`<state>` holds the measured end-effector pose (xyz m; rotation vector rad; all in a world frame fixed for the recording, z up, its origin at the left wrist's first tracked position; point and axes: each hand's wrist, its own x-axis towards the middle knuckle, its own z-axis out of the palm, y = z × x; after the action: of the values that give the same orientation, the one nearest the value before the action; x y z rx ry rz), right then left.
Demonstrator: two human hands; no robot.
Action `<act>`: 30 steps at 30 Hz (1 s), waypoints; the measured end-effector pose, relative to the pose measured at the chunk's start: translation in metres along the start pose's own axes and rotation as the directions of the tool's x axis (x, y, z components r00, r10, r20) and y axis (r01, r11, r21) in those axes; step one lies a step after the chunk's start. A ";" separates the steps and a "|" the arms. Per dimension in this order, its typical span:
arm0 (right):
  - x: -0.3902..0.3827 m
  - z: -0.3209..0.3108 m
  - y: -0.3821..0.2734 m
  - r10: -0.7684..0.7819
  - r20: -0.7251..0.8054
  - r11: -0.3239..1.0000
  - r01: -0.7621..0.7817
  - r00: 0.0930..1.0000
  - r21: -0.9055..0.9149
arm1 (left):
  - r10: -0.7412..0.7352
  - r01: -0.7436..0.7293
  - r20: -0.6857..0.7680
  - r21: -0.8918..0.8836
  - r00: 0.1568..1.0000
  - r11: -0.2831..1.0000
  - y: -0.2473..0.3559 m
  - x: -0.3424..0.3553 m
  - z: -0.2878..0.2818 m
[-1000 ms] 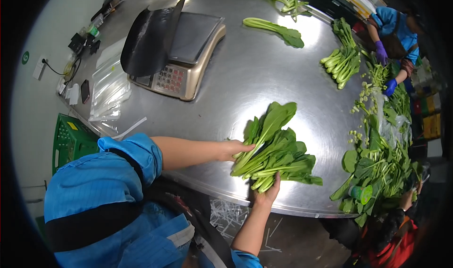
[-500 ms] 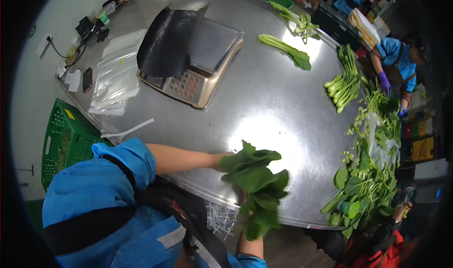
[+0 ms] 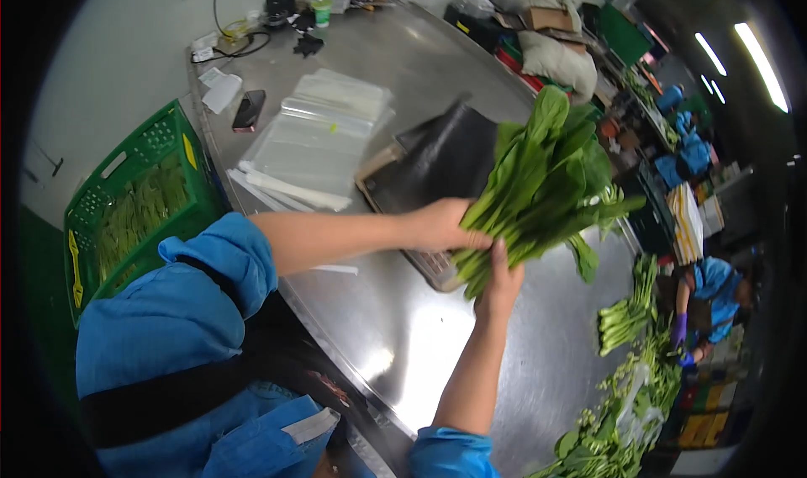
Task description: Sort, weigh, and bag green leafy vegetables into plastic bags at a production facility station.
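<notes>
Your left hand [image 3: 447,225] and right hand [image 3: 499,283] are both closed on the stem end of one bunch of greens [image 3: 551,179], its leaves fanning away to their right. A scale [image 3: 432,265] sits behind your left hand; plastic bags [image 3: 313,146] lie farther left.

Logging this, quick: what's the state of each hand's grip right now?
Left hand: closed, holding the bunch of broad-leafed green vegetables.
Right hand: closed, holding the same bunch by its stalks.
</notes>
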<state>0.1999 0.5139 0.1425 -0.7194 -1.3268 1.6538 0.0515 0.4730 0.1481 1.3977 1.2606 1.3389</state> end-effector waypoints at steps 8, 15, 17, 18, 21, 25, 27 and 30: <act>0.129 0.008 0.092 0.133 -0.138 0.914 -0.175 0.981 -0.367 | -0.410 0.162 0.133 0.777 0.902 0.609 -0.044 0.061 -0.125; 0.090 0.025 0.094 -0.045 -0.172 0.842 -0.055 0.984 -0.537 | 0.353 -0.611 0.548 0.787 0.758 0.090 -0.094 0.085 -0.220; 0.080 0.024 0.092 -0.079 -0.161 0.835 -0.023 0.984 -0.550 | 0.336 -0.651 0.599 0.756 0.727 0.062 -0.108 0.102 -0.209; 0.080 0.018 0.088 -0.083 -0.173 0.831 -0.028 0.981 -0.555 | 0.520 -0.724 0.589 0.684 0.619 0.089 -0.102 0.100 -0.190; 0.078 -0.004 0.078 -0.210 -0.117 0.477 -0.003 0.971 -0.879 | 0.536 -0.782 0.588 0.565 0.605 0.263 -0.103 0.074 -0.126; 0.103 -0.029 0.033 -0.161 -0.011 -0.119 -0.030 0.987 -0.992 | 0.621 -0.769 0.470 0.500 0.628 0.399 -0.102 0.050 -0.068; 0.128 -0.047 0.020 0.036 -0.004 0.027 -0.005 0.999 -1.000 | 0.622 -0.753 0.442 0.499 0.646 0.428 -0.105 0.044 -0.057; 0.141 -0.052 0.036 0.326 0.036 0.177 -0.023 0.945 -0.984 | 0.580 -0.681 0.393 0.581 0.714 0.446 -0.108 0.038 -0.048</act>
<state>0.1706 0.6610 0.1057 -1.4887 -2.6338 0.7877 -0.0116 0.5257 0.0548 2.6898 1.2375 1.2019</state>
